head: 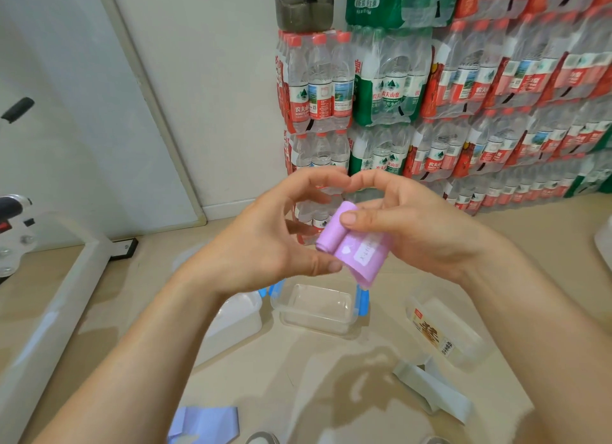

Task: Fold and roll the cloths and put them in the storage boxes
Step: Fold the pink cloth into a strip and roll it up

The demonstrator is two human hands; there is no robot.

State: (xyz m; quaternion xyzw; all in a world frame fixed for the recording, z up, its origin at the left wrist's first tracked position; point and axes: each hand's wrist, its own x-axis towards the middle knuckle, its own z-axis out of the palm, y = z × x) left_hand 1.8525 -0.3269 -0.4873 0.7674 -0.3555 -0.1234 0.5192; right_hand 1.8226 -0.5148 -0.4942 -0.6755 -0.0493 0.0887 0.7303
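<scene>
Both of my hands are up in the middle of the frame, working one lilac-pink cloth (351,250) held in the air. The cloth is partly rolled: a tight roll sits on its left side, and a flat tail with a small white tag hangs down toward the lower right.

My left hand (275,241) grips the lower end of the roll, thumb pressed against it and fingers curled behind. My right hand (407,225) pinches the upper end, its thumb on top of the roll and its fingers behind the flat part. The index fingertips of the two hands nearly meet above the cloth.

Directly below the cloth, on the beige floor (331,377), stands a clear storage box (318,326) with blue clips on its sides, open and with nothing in it. Just left of it lies a cloudy plastic piece (235,318); whether it is a lid or another box I cannot tell. To the right lies a second clear box (463,334) with a printed label. A grey cloth (430,394) lies folded at lower right and a pale blue cloth (205,420) at the bottom edge, left of centre. Shrink-wrapped packs of water bottles (463,96) are stacked against the wall in the upper right.
</scene>
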